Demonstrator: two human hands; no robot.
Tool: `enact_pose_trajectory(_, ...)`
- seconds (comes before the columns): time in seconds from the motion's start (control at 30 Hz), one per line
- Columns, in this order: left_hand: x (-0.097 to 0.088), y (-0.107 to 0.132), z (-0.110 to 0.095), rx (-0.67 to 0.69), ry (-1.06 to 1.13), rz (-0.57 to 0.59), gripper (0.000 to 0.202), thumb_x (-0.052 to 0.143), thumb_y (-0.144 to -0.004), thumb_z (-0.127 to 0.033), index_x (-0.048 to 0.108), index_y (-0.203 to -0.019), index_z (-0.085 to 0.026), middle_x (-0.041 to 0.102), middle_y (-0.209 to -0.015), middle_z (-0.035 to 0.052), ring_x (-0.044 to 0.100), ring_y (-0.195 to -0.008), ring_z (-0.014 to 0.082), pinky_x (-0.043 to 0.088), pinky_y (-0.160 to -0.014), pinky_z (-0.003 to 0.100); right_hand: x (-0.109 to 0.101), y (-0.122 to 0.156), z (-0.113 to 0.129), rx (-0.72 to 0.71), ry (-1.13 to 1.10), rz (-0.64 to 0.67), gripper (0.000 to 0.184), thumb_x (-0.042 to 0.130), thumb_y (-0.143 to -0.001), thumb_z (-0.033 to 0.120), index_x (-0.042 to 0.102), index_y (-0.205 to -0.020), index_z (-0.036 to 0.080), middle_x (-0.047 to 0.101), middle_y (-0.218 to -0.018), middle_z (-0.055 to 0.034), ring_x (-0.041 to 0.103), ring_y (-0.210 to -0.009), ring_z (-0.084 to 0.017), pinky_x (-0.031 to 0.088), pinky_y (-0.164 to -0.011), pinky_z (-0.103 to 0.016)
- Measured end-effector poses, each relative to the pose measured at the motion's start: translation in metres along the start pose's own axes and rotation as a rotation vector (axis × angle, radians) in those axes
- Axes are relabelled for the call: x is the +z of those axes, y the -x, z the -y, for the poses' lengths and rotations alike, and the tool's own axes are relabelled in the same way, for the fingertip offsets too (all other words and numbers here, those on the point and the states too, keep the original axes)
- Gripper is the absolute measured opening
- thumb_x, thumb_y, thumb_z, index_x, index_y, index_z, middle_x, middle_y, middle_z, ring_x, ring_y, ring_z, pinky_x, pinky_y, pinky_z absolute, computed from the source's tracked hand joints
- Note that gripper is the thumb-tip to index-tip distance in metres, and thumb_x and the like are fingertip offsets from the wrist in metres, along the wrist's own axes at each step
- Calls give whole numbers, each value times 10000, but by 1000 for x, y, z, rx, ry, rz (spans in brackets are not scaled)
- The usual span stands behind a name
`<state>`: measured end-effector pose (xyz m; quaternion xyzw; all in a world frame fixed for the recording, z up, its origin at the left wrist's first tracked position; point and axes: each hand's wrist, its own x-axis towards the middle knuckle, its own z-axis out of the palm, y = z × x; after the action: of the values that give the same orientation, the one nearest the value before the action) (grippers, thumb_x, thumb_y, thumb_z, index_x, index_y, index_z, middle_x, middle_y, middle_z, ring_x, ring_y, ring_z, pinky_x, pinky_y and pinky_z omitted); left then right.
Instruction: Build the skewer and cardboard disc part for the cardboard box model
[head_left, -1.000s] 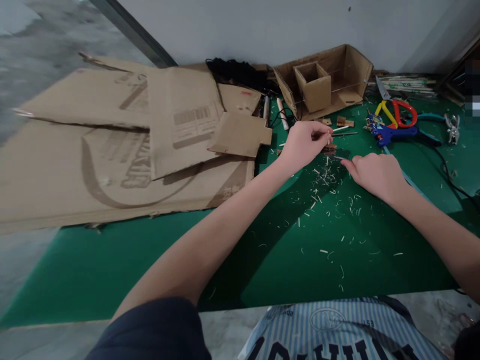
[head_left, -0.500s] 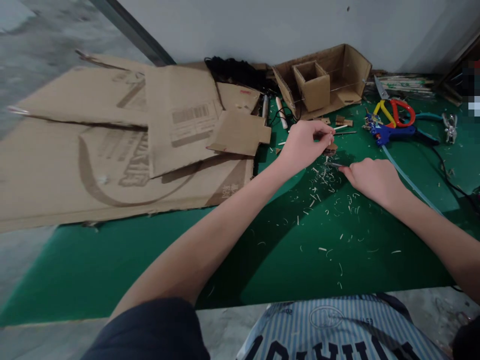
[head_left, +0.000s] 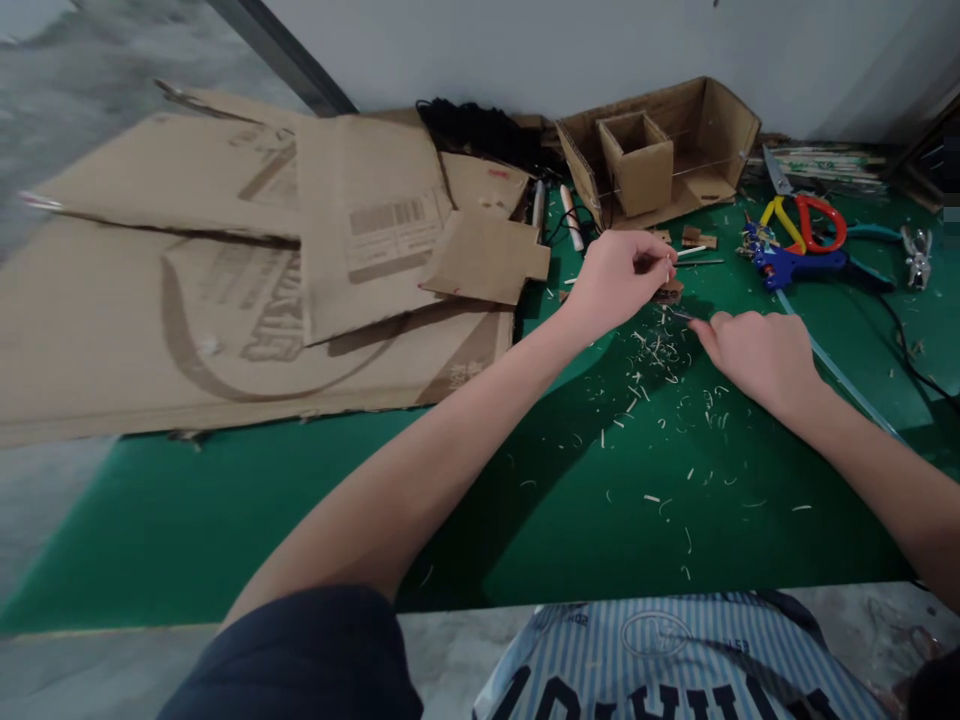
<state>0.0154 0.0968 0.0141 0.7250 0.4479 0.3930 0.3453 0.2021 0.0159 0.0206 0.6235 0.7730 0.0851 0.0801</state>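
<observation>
My left hand (head_left: 615, 275) is pinched on a thin pale wooden stick (head_left: 666, 266) that stands in a small brown cardboard piece (head_left: 667, 292) on the green mat (head_left: 300, 520). My right hand (head_left: 754, 352) is closed around a small dark blade tool (head_left: 681, 315) whose tip points at that piece. Several pale shavings (head_left: 652, 360) lie scattered on the mat below both hands.
Flattened cardboard sheets (head_left: 225, 260) cover the mat's left half. An open cardboard box (head_left: 660, 150) with a smaller box inside stands at the back. Red and yellow scissors (head_left: 806, 220), a blue glue gun (head_left: 795, 265), pliers (head_left: 916, 250) and a black cable (head_left: 911, 365) lie at right.
The view shifted slightly. Both hands stay at the small cardboard piece, with only small movements of the right hand.
</observation>
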Motion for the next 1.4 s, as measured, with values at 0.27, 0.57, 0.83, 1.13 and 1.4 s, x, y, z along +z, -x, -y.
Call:
enact_pose_trajectory(0.27,0,-2,6,53,-52,21,181,571,-929,-102,728,-847,-142,789,-978,79,742,-869,158,600,-816,290,2,-3,-2,29,32,37,656,258,-1103,512,774,-986,124,726,-748,-168,670,-661,-251,229,-598,-302)
enact_pose_trajectory(0.57,2,-2,8,61,-11,12,172,587,-927,-109,751,-880,-133,803,-998,84,749,-836,149,612,-784,281,-13,-3,7,32,-85,261,649,266,-1110,444,781,-881,121,725,-814,-171,650,-648,-214,279,-556,-307)
enact_pose_trajectory(0.83,0,-1,6,49,-55,30,163,610,-935,-138,756,-861,-138,808,-1000,87,749,-826,150,600,-749,273,-21,11,7,5,-67,311,665,256,-1113,435,766,-829,116,697,-747,-159,613,-576,-194,301,-526,-301)
enact_pose_trajectory(1.13,-9,-3,0,16,-89,18,143,640,-944,-166,761,-872,-146,804,-974,91,744,-864,170,607,-813,312,-23,21,-2,2,-58,307,682,243,-1110,443,753,-787,126,696,-727,-142,582,-536,-180,283,-526,-299)
enact_pose_trajectory(1.4,-5,-4,6,2,-62,-4,99,675,-904,-170,754,-848,-151,798,-908,70,730,-810,148,591,-763,282,-19,17,1,13,0,73,707,191,-1098,487,758,-886,120,687,-686,-149,573,-544,-191,218,-566,-302)
